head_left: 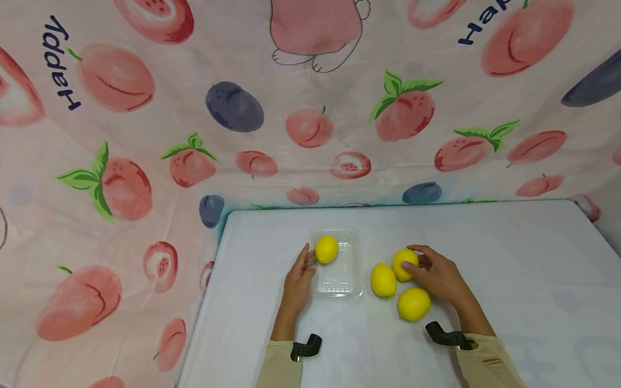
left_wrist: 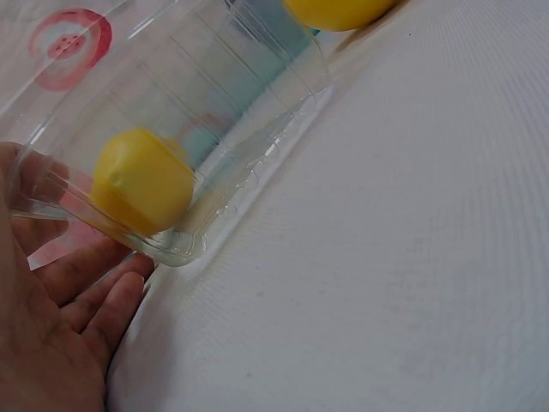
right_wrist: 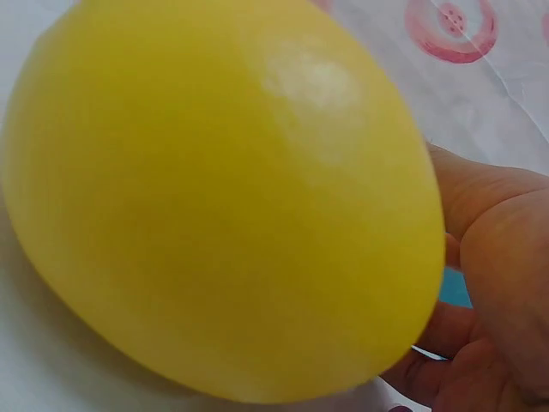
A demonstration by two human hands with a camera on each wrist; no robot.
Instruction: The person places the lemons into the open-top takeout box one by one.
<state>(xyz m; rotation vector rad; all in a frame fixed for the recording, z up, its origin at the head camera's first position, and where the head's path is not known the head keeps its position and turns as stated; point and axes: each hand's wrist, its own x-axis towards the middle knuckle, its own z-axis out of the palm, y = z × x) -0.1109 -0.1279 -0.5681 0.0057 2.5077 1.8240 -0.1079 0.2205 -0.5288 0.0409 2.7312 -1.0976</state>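
In the head view, my left hand (head_left: 298,277) holds the left side of a clear plastic container (head_left: 342,285). One yellow lemon (head_left: 326,249) lies inside, towards the container's far left corner. The left wrist view shows bent fingers (left_wrist: 111,309) against the outside of the clear wall, near the lemon (left_wrist: 141,182). To the right of the container, my right hand (head_left: 439,275) grips another lemon (head_left: 401,264) between thumb and fingers. Two more lie close by: a lemon (head_left: 384,281) on its left and a lemon (head_left: 414,304) nearer me. A lemon (right_wrist: 223,197) fills much of the right wrist view.
Both hands work over a white table (head_left: 368,345). Behind and left of it hangs a pink cloth (head_left: 271,188) printed with fruit. A black wrist strap mount (head_left: 306,347) sits on the left sleeve, and another black mount (head_left: 448,337) on the right one.
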